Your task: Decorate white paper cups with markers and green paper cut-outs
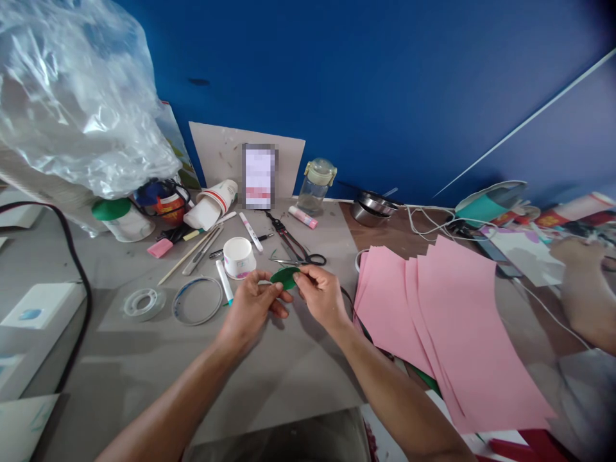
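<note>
Between my two hands, above the grey table, is a small green oval piece (pixel 285 278), which looks like cut paper. My left hand (pixel 257 298) pinches its left end between thumb and fingers. At its right end the thumb and forefinger of my right hand (pixel 320 292) are closed on it. Just behind lie scissors (pixel 312 259) with dark handles and thin green scraps near the blades. A white paper cup (pixel 239 258) stands behind my left hand, and a white marker (pixel 224 281) with a green tip lies beside it.
Clear tape (pixel 140 303) and a thin ring (pixel 197 300) lie at left. Pink paper sheets (pixel 452 321) spread at right. Behind are a glue stick (pixel 303 217), a phone (pixel 258 176), a bottle (pixel 317 186) and metal bowls (pixel 373 208). Another person's arm (pixel 587 289) reaches in at far right.
</note>
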### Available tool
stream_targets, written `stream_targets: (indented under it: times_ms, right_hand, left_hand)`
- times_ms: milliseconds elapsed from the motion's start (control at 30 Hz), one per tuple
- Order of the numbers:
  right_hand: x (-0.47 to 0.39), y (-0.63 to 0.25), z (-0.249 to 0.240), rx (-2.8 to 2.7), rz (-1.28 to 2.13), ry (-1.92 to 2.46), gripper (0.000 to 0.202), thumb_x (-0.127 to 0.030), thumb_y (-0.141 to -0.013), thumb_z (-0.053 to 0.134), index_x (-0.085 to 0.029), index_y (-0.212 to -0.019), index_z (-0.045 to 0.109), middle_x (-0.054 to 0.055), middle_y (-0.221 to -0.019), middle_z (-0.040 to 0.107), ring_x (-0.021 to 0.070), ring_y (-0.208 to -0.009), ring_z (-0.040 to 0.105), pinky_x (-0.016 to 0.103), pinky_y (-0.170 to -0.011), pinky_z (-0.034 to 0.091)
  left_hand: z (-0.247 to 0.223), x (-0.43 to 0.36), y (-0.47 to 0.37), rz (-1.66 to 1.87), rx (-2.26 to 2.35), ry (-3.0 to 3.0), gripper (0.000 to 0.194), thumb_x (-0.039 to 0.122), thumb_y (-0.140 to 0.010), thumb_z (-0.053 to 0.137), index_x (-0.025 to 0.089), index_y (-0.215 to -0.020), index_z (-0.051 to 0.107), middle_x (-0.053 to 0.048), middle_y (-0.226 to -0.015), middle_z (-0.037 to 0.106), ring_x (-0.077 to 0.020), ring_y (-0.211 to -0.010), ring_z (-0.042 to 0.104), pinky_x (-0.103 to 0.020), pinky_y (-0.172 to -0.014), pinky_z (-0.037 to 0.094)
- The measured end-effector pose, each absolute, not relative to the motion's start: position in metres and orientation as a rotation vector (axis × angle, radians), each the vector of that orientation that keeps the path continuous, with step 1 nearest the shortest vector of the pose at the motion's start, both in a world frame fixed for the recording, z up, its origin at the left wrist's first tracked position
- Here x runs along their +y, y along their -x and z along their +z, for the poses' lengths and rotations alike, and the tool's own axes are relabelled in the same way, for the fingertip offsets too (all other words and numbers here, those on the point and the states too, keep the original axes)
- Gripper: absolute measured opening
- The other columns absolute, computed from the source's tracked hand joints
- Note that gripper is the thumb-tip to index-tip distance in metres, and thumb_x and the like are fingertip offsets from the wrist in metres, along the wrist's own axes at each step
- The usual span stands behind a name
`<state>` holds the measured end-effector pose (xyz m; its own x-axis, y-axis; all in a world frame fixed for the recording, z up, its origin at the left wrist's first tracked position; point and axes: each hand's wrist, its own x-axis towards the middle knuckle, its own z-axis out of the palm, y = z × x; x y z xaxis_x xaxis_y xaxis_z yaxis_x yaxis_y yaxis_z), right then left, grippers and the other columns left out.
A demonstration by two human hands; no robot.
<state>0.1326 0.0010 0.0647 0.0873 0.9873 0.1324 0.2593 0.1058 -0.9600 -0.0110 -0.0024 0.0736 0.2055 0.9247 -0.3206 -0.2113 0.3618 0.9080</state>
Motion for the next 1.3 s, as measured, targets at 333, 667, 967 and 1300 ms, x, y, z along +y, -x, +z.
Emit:
stream_targets:
  times_ms: [333,667,967,1300]
  right_hand:
    - [0.002,-0.135,0.064,-1.331,1.058,1.327,0.018,-0.031,-0.081,0.056,-0.018,-0.069,0.06,-0.007,-0.049,0.039,0.0079,-0.044,0.034,0.022,-0.045,0.028]
    - [0.002,-0.135,0.07,-1.312,1.163,1.305,0.024,-0.038,-0.082,0.056,-0.018,-0.069,0.059,-0.007,-0.045,0.04,0.0076,-0.041,0.036,0.022,-0.043,0.028]
    - [-0.003,-0.131,0.065,-1.319,1.327,1.291,0.035,-0.038,-0.073,0.067,-0.016,-0.099,0.062,-0.006,-0.059,0.051,0.0079,-0.046,0.041,0.021,-0.044,0.031]
    - [-0.003,-0.123,0.054,-1.336,1.112,1.349,0.019,-0.035,-0.078,0.057,-0.021,-0.065,0.054,-0.005,-0.051,0.043,0.0121,-0.05,0.039,0.024,-0.048,0.033]
  left_hand:
    - [0.064,0.003,0.013,0.855,1.132,-1.03,0.025,0.039,-0.074,0.063,0.017,-0.079,0.053,0.001,-0.061,0.065,-0.0077,-0.038,0.048,-0.02,-0.037,0.038]
    - [0.055,0.005,0.016,0.898,1.205,-1.101,0.028,0.043,-0.076,0.062,0.017,-0.069,0.054,0.007,-0.042,0.042,-0.0061,-0.038,0.034,-0.02,-0.04,0.025]
    - [0.06,0.004,0.014,0.996,1.24,-1.072,0.031,0.044,-0.074,0.064,0.02,-0.062,0.049,0.007,-0.043,0.04,-0.0074,-0.04,0.032,-0.022,-0.042,0.022]
    - [0.057,0.002,0.014,0.976,1.273,-1.195,0.024,0.036,-0.077,0.062,0.019,-0.063,0.054,0.006,-0.05,0.041,-0.0098,-0.048,0.033,-0.024,-0.047,0.024]
